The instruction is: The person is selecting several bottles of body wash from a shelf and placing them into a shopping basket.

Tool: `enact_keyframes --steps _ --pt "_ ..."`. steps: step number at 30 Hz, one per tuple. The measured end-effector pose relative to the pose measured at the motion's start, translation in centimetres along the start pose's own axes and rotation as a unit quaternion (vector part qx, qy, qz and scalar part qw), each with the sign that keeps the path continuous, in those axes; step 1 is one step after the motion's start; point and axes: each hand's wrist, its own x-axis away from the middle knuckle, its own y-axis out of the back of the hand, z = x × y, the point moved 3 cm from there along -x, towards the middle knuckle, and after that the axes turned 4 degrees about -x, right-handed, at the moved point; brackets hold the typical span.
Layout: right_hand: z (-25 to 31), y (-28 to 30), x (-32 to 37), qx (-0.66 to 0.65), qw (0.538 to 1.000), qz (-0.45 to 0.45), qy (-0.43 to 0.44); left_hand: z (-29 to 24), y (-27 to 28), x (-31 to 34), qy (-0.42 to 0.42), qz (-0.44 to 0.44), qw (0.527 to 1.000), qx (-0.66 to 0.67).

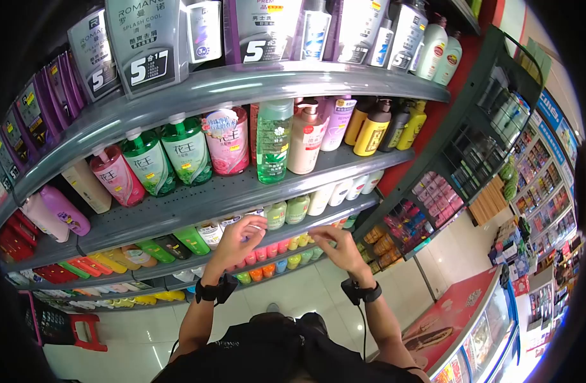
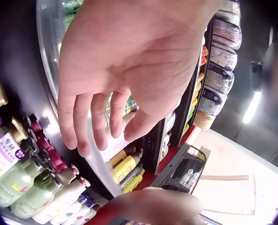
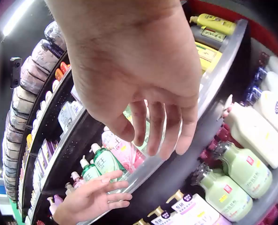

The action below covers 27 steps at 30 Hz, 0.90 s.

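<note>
My left hand [image 1: 242,239] hovers in front of the shelf edge, holding nothing, its fingers loosely bent. To its right, my right hand [image 1: 339,247] is held up the same way, also empty, with a gap between the two. Above and between them, a clear green bottle [image 1: 275,142] stands upright at the front lip of the middle shelf. Beside it is a white pump bottle with a pink top [image 1: 307,142]. In the right wrist view, pale green pump bottles [image 3: 244,168] stand on the shelf below, past the right hand's fingers.
Green pump bottles [image 1: 186,150] and pink ones [image 1: 226,143] line the middle shelf [image 1: 210,201]. Large grey shampoo boxes [image 1: 146,45] fill the shelf above. A black rack [image 1: 478,147] stands right, a basket with red handles [image 1: 89,332] lower left, and a red-topped counter [image 1: 446,313] lower right.
</note>
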Motion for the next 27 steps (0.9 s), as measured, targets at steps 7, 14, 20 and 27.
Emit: enact_keyframes --steps 7,14,20,27 --pt "4.8 3.6 -8.3 0.047 0.99 -0.023 0.128 -3.3 2.3 -4.7 -0.027 -0.075 0.996 -0.039" --pt "9.2 4.8 -13.9 0.058 0.946 -0.098 0.303 -4.3 1.9 -7.8 -0.018 -0.151 0.987 -0.056" --pt "10.8 5.1 -17.0 0.098 0.918 -0.119 0.365 -3.4 0.8 -11.5 -0.013 -0.178 0.982 -0.063" --pt "10.0 4.0 -18.2 0.122 0.93 -0.088 0.336 -2.6 -0.8 -13.5 0.006 -0.152 0.985 -0.076"
